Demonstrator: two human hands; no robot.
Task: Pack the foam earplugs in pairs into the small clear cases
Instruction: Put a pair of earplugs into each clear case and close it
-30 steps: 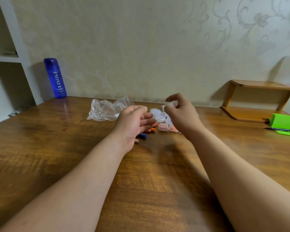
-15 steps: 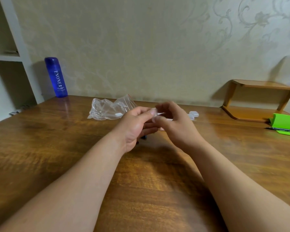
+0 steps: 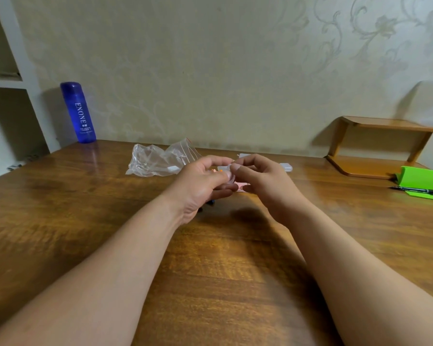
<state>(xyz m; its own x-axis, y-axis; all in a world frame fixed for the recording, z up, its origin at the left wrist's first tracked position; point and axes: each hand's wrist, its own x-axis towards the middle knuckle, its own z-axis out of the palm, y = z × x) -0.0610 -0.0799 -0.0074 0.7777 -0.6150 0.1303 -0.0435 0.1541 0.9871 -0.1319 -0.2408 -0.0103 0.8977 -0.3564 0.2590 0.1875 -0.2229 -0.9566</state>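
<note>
My left hand (image 3: 201, 182) and my right hand (image 3: 263, 182) meet above the middle of the wooden table (image 3: 85, 208). Both pinch one small clear case (image 3: 226, 169) between thumbs and fingertips; a bit of orange earplug shows inside it. Just behind and below the fingers lies a case with pink earplugs (image 3: 243, 186). Another clear case (image 3: 286, 167) lies on the table to the right of my right hand. A dark blue earplug (image 3: 211, 202) peeks out under my left hand. Other cases and earplugs are hidden by the hands.
A crumpled clear zip bag (image 3: 158, 161) lies left of the hands. A blue bottle (image 3: 78, 112) stands at the back left by white shelves. At the right are a small wooden shelf (image 3: 375, 168) and a green stand (image 3: 425, 177) with a black pen (image 3: 420, 190).
My right hand came down from a raised pinch and met the left hand; both now hold the small case together. The view has shifted slightly, and the hands now cover the cases on the table.
</note>
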